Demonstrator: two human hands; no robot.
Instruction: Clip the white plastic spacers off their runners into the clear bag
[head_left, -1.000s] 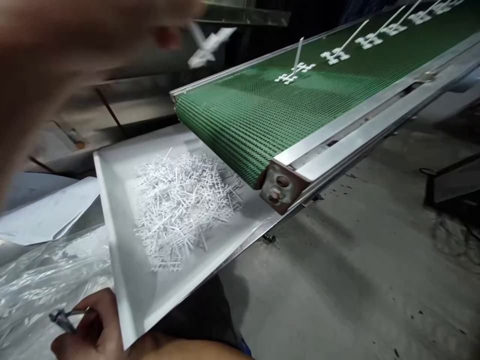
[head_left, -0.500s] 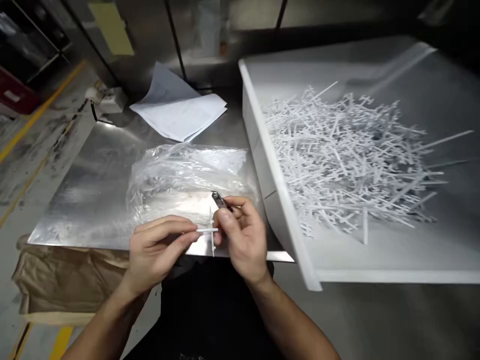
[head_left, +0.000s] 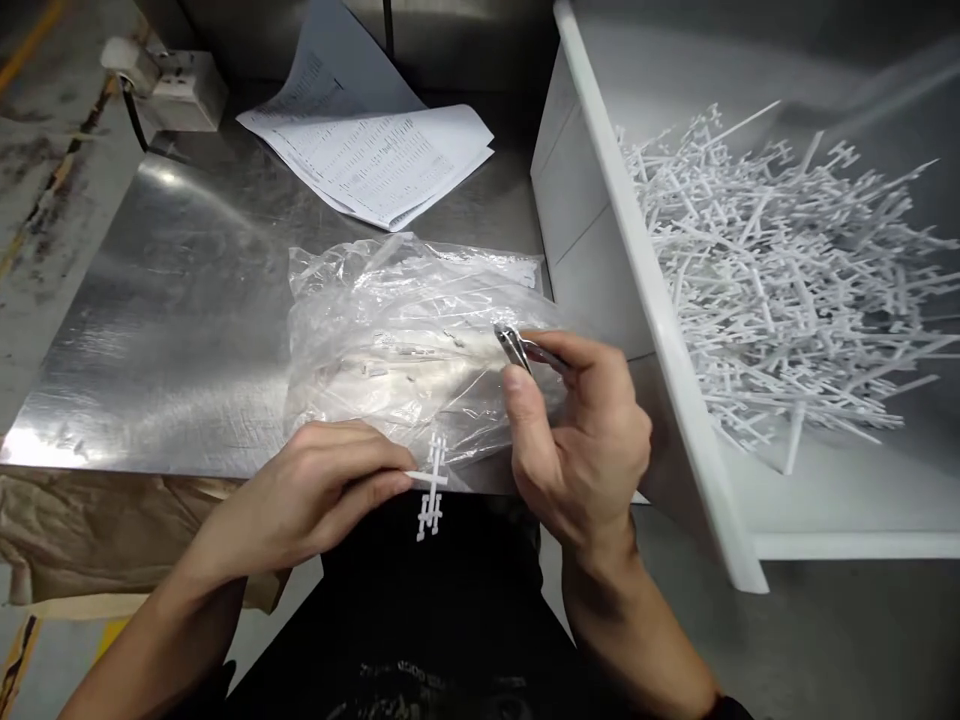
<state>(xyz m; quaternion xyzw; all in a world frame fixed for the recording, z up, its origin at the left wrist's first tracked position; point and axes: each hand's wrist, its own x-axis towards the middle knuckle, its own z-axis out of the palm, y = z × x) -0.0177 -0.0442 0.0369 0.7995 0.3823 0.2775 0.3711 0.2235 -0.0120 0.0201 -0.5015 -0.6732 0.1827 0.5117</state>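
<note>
My left hand (head_left: 315, 490) is closed, pinching the stem of a white branched plastic sprue (head_left: 432, 500) between thumb and fingertips. The sprue's small cross-branches stick out at the table's front edge. In my right hand (head_left: 581, 430) is a metal nail clipper (head_left: 512, 347), gripped between thumb and fingers with its jaws pointing up and left. The clipper is apart from the sprue. Below and behind both hands lies a crumpled clear plastic bag (head_left: 360, 340); small pieces seem to be in it, too blurred to name.
A large white bin (head_left: 637, 220) at the right holds a heap of similar white sprues (head_left: 765, 270). Folded printed papers (head_left: 397, 160) lie at the back of the metal table (head_left: 172, 330). A white socket box (head_left: 184, 95) stands back left; a brown bag (head_left: 112, 530) lies below the left edge.
My right hand with the nail clipper has moved away from the sprue, up and to the right. The sprue in my left hand has turned, its branches now facing the camera. The view has shifted closer.
</note>
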